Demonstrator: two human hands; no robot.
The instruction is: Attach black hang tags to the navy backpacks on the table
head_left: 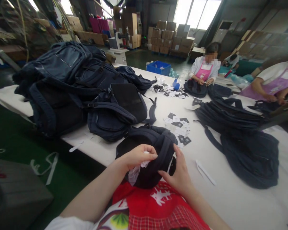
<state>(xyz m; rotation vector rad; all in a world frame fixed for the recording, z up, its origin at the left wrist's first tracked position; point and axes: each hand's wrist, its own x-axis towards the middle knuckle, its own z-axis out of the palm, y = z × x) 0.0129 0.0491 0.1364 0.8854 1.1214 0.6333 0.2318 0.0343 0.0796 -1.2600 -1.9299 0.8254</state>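
A dark navy backpack (156,137) lies on the white table right in front of me, against my red apron (144,198). My left hand (141,156) is closed over the bag, pinching a crumpled piece of thin whitish wrapping (133,175) that hangs below the fingers. On the bag's right side rests my right hand (176,169), thumb and fingers spread apart along its edge. Black and white tags (179,124) are scattered on the table just beyond the bag.
A large pile of navy backpacks (69,73) covers the table's left side. More bags (249,153) lie at the right, near a white strip (205,172). Two co-workers in pink aprons (204,72) handle bags across the table. A blue bin (158,68) stands behind.
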